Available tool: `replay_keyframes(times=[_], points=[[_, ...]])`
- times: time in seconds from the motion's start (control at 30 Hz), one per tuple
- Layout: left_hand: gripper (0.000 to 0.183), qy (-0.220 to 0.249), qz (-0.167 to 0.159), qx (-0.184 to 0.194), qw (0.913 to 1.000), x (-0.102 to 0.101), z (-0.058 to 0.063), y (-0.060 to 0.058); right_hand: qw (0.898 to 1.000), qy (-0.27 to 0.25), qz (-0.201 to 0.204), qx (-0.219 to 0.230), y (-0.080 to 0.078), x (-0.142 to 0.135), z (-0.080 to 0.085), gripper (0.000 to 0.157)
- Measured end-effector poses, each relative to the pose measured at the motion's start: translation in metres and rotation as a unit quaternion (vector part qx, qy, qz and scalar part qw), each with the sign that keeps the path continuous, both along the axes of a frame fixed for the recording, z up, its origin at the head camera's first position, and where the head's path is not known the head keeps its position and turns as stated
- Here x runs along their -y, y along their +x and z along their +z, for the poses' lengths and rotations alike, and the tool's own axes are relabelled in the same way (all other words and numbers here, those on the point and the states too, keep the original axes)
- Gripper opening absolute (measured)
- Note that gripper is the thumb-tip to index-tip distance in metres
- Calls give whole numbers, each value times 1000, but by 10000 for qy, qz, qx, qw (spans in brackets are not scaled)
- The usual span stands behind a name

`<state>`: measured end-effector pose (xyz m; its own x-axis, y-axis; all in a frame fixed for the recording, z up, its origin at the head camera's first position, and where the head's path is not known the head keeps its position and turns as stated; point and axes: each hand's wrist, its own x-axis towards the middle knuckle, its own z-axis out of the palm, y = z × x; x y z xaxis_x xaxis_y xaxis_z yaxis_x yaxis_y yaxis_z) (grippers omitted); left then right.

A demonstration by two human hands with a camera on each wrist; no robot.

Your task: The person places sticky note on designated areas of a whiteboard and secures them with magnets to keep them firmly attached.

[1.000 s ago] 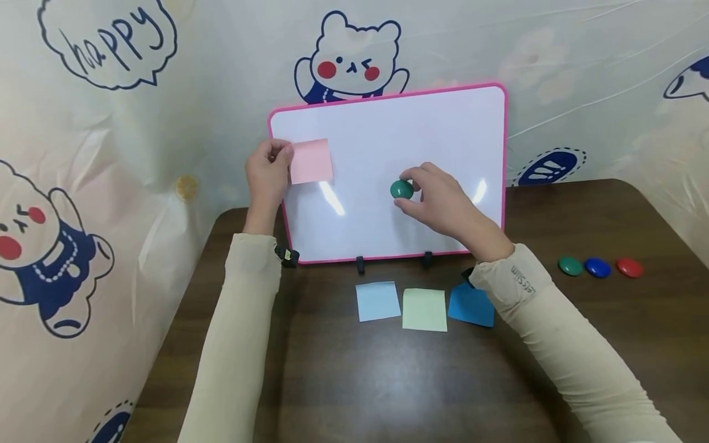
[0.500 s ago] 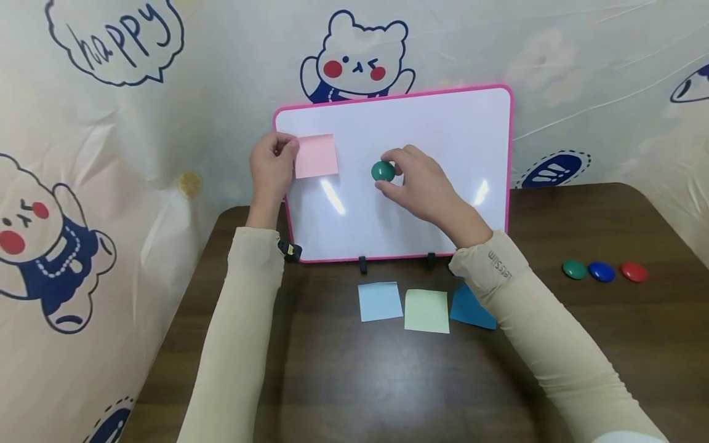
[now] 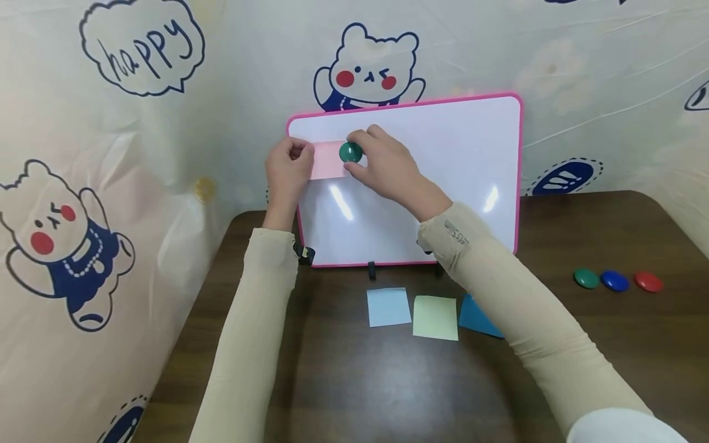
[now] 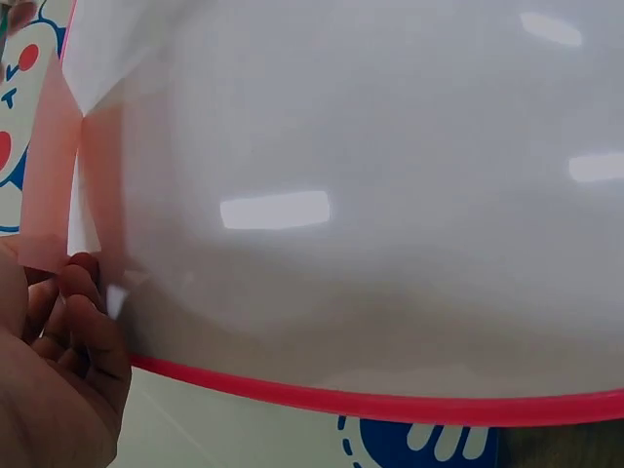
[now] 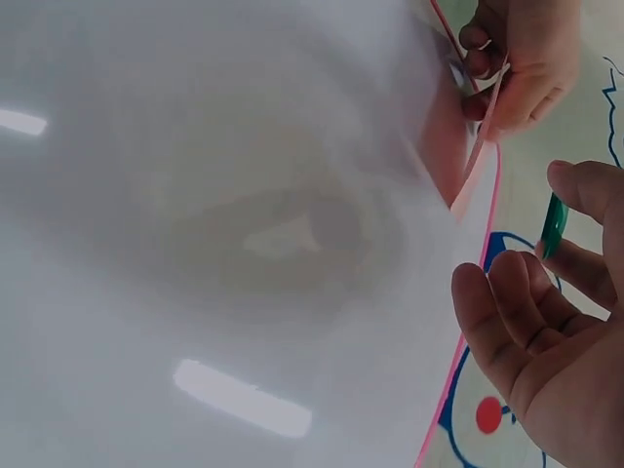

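Observation:
My left hand [image 3: 289, 172] pinches the left edge of a pink sticky note [image 3: 327, 161] against the upper left of a pink-framed whiteboard [image 3: 443, 160]. In the left wrist view the note [image 4: 51, 175] stands at an angle to the board, one edge close to its surface. Between thumb and fingertips, my right hand [image 3: 390, 166] holds a round green magnet [image 3: 351, 152] in front of the note's right edge. The right wrist view shows that magnet [image 5: 554, 226] edge-on, apart from the board.
Light blue [image 3: 389, 307], pale green [image 3: 436, 317] and dark blue sticky notes [image 3: 479, 318] lie before the board, the last partly behind my right sleeve. Green [image 3: 586, 278], blue [image 3: 615, 281] and red magnets [image 3: 648, 282] lie at the table's right. Black feet [image 3: 372, 271] support the board.
My right hand has moved left and up across the board, bringing the green magnet over the pink note's right edge. My left hand keeps its pinch; the head view has shifted slightly.

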<state>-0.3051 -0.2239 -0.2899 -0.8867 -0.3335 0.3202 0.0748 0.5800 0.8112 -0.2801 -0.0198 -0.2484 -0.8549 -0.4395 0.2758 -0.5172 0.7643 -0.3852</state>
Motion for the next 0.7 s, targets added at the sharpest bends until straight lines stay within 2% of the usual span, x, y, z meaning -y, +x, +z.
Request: replay_keyframes(times=[0.13,0.33,0.57,0.7], points=[[30,13,60,78,10000,-2,-1,-1,9999,127,93,-48,-8,14,7,54],[29,6,93,-18,10000,-5,-3,-1,9982,579,129,62,-23,34,12,56],[27,-86,107,5,9999,-8,-1,-2,9947,986,289,-60,-38,47,1,53],[27,-216,91,-70,9997,-7,-2,-4,9950,914,368,-182,-42,51,-7,50]])
